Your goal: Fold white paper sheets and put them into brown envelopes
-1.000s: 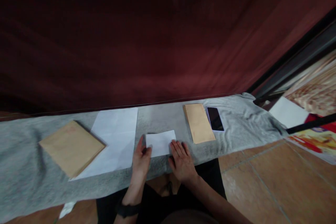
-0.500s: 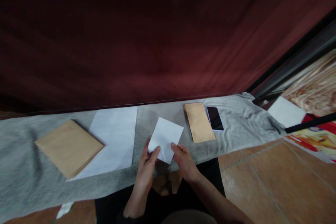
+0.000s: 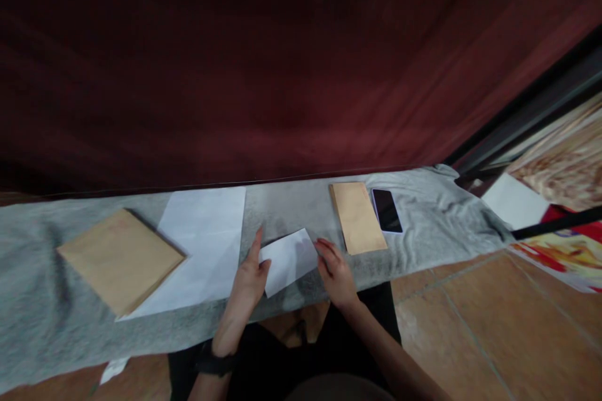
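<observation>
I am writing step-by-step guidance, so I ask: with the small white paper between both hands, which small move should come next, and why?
Probably lay the small white paper flat on the grey cloth and smooth it. It sits askew, seemingly raised, with the left hand gripping its left edge and the right hand at its right edge; bare cloth lies just beneath it.

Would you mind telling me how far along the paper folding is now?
Done: the folded paper is a small rectangle. In hand: the left hand grips one end, the right hand touches the other. Left: the narrow envelope beside it lies untouched, the large sheet flat.
</observation>
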The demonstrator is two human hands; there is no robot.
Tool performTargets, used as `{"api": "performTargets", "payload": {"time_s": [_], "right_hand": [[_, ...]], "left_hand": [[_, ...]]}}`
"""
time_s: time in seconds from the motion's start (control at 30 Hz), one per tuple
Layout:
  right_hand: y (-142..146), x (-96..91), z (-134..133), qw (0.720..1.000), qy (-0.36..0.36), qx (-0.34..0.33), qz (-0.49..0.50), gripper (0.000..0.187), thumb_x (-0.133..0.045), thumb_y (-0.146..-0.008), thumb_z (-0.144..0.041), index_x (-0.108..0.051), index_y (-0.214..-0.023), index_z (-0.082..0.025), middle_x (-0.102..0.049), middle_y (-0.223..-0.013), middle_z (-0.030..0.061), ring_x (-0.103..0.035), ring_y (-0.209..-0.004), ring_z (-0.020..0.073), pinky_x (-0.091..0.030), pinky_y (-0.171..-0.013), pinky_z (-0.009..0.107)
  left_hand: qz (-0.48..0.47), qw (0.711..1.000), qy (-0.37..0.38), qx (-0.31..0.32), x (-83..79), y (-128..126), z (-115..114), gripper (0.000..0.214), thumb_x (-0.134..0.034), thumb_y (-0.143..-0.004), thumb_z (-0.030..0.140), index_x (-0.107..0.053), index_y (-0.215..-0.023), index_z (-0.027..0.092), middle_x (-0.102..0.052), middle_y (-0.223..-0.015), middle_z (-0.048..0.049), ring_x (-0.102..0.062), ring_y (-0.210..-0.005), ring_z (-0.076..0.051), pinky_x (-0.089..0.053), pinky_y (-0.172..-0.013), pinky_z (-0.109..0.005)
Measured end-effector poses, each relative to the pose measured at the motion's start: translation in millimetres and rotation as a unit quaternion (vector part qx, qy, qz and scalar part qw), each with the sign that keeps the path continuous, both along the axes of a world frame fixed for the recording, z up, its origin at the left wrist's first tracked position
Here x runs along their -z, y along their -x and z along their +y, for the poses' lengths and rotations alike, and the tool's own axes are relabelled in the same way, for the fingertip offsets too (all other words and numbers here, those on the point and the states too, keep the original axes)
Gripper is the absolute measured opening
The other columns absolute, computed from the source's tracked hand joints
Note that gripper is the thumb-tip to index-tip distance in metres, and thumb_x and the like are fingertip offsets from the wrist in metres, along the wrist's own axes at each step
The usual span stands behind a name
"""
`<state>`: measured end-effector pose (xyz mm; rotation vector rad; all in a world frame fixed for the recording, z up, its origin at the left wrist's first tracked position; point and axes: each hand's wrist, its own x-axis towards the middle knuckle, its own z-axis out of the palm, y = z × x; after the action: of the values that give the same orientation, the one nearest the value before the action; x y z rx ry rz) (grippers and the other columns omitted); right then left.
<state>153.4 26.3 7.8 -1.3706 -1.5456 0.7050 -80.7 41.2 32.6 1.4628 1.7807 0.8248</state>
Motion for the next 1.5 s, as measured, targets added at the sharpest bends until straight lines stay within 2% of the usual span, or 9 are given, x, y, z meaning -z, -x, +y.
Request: {"api": "performTargets", "payload": {"time_s": [0.13, 0.23, 0.33, 0.4, 0.47, 0.53, 0.73, 1.27, 1.5], "right_hand": [[7.6, 2.2, -6.1, 0.965, -0.059, -0.120, -0.226, 0.045, -0.046, -0.100, -0.021, -0.054, -0.145, -0.021, -0.056, -0.148, 0.0102, -0.052, -0.136, 0.0241, -0.039, -0.117, 0.047], [13.1, 2.7, -7.9, 0.932, -0.076, -0.128, -0.330, 0.049, -0.049, -0.101, -0.023, -0.049, -0.150, -0.016, -0.049, -0.154, 0.0115, -0.047, -0.141, 0.0256, -0.033, -0.121, 0.048], [14.4, 2.9, -8.1, 0.923, -0.082, -0.122, -0.356, 0.050, -0.048, -0.100, -0.023, -0.048, -0.150, -0.014, -0.049, -0.154, 0.0112, -0.046, -0.141, 0.0241, -0.032, -0.122, 0.047], [13.6, 4.9, -9.3, 0.921, -0.088, -0.127, -0.357, 0.052, -0.049, -0.097, -0.019, -0.049, -0.149, -0.013, -0.050, -0.153, 0.0117, -0.046, -0.142, 0.0242, -0.032, -0.122, 0.047], [11.8, 8.7, -12.7, 0.920, -0.098, -0.134, -0.355, 0.054, -0.050, -0.093, -0.016, -0.051, -0.147, -0.010, -0.052, -0.151, 0.0134, -0.045, -0.143, 0.0249, -0.034, -0.122, 0.047], [9.2, 13.1, -18.6, 0.919, -0.108, -0.139, -0.353, 0.054, -0.051, -0.091, -0.016, -0.054, -0.144, -0.009, -0.056, -0.147, 0.0154, -0.045, -0.143, 0.0260, -0.038, -0.120, 0.047], [0.6, 12.4, -35.1, 0.910, -0.138, -0.176, -0.350, 0.043, -0.049, -0.097, -0.017, -0.059, -0.140, -0.014, -0.065, -0.136, 0.0143, -0.054, -0.135, 0.0248, -0.039, -0.119, 0.049], [0.1, 1.7, -41.3, 0.918, -0.124, -0.156, -0.342, 0.047, -0.052, -0.097, -0.017, -0.055, -0.144, -0.015, -0.063, -0.140, 0.0125, -0.056, -0.134, 0.0250, -0.041, -0.118, 0.050], [-0.5, -4.1, -41.7, 0.916, -0.122, -0.157, -0.350, 0.051, -0.051, -0.098, -0.018, -0.049, -0.149, -0.018, -0.057, -0.148, 0.0100, -0.052, -0.138, 0.0221, -0.039, -0.119, 0.047]], "left_hand": [[0.075, 0.997, 0.002, 0.020, 1.8, -0.7, 8.0, 0.075, -0.049, -0.087, 0.020, -0.026, -0.159, 0.019, -0.067, -0.134, -0.0141, -0.071, -0.108, -0.030, -0.056, -0.090, -0.042], [0.131, 0.989, -0.068, -0.006, 2.1, -7.2, 5.7, 0.068, -0.047, -0.091, 0.022, -0.032, -0.157, 0.015, -0.064, -0.136, -0.0183, -0.066, -0.116, -0.033, -0.053, -0.098, -0.048], [0.182, 0.972, -0.146, -0.012, 2.2, -27.5, -2.6, 0.055, -0.042, -0.098, 0.029, -0.044, -0.150, 0.014, -0.056, -0.144, -0.0214, -0.054, -0.134, -0.036, -0.042, -0.111, -0.056], [0.166, 0.970, -0.170, 0.052, 4.1, -47.4, -8.0, 0.052, -0.038, -0.101, 0.032, -0.048, -0.148, 0.013, -0.052, -0.150, -0.0200, -0.046, -0.142, -0.032, -0.037, -0.117, -0.052], [0.133, 0.960, -0.163, 0.187, 7.7, -66.6, -10.9, 0.050, -0.039, -0.102, 0.034, -0.049, -0.148, 0.016, -0.051, -0.153, -0.0150, -0.043, -0.145, -0.027, -0.036, -0.120, -0.048], [0.123, 0.946, -0.141, 0.265, 11.8, -79.7, -10.8, 0.051, -0.040, -0.102, 0.036, -0.046, -0.149, 0.017, -0.048, -0.155, -0.0128, -0.041, -0.147, -0.024, -0.032, -0.123, -0.048], [0.147, 0.927, -0.133, 0.320, 19.7, -78.8, 0.7, 0.053, -0.037, -0.103, 0.036, -0.039, -0.153, 0.021, -0.041, -0.160, -0.0074, -0.033, -0.150, -0.019, -0.022, -0.127, -0.044], [0.219, 0.933, -0.177, 0.223, 26.8, -70.3, 21.3, 0.057, -0.038, -0.102, 0.039, -0.039, -0.154, 0.016, -0.036, -0.162, -0.0113, -0.029, -0.152, -0.024, -0.018, -0.127, -0.048], [0.227, 0.946, -0.173, 0.151, 35.0, -54.3, 14.8, 0.061, -0.039, -0.100, 0.043, -0.038, -0.154, 0.015, -0.039, -0.160, -0.0138, -0.030, -0.152, -0.027, -0.019, -0.126, -0.052]]}}
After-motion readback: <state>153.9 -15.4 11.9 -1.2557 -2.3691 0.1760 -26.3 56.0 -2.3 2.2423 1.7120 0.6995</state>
